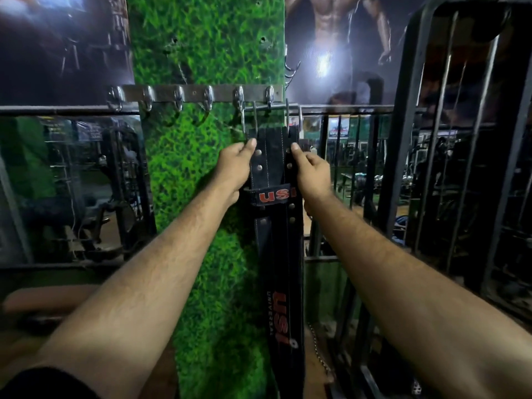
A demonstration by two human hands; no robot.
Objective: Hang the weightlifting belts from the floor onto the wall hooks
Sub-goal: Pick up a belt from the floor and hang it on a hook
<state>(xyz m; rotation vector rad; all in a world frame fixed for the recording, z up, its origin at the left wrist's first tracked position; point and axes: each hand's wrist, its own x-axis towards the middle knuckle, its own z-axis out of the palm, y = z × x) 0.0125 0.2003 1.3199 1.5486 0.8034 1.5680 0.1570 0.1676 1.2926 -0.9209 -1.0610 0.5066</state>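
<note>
Two bare forearms reach up from the lower corners of the frame toward the centre. The left hand (234,165) has its grip curled round the left edge of the black leather weightlifting belt with red "USI" lettering (273,197), thumb laid over the front near a metal rivet. The right hand (312,175) pinches the belt's right edge, thumb tip pressed against the strap and the other fingers curled behind it.

The belt hangs upright in the middle of the frame, its long tail running down to the bottom edge. It appears to be more than one layer of strap; whether that is one belt or two cannot be told. At its top, the silver metal buckle frame (253,116) rises to the hooks.

Just behind, the belt lies against a tall panel covered in green artificial grass (207,53). Across this panel, in the upper centre, runs a steel rail of silver wall hooks (194,95); the buckle is caught on the hooks at the rail's right end.

Farther back, a dark bodybuilder poster (339,38) fills the upper right, and black metal gym racks (460,139) stand at the right edge.
</note>
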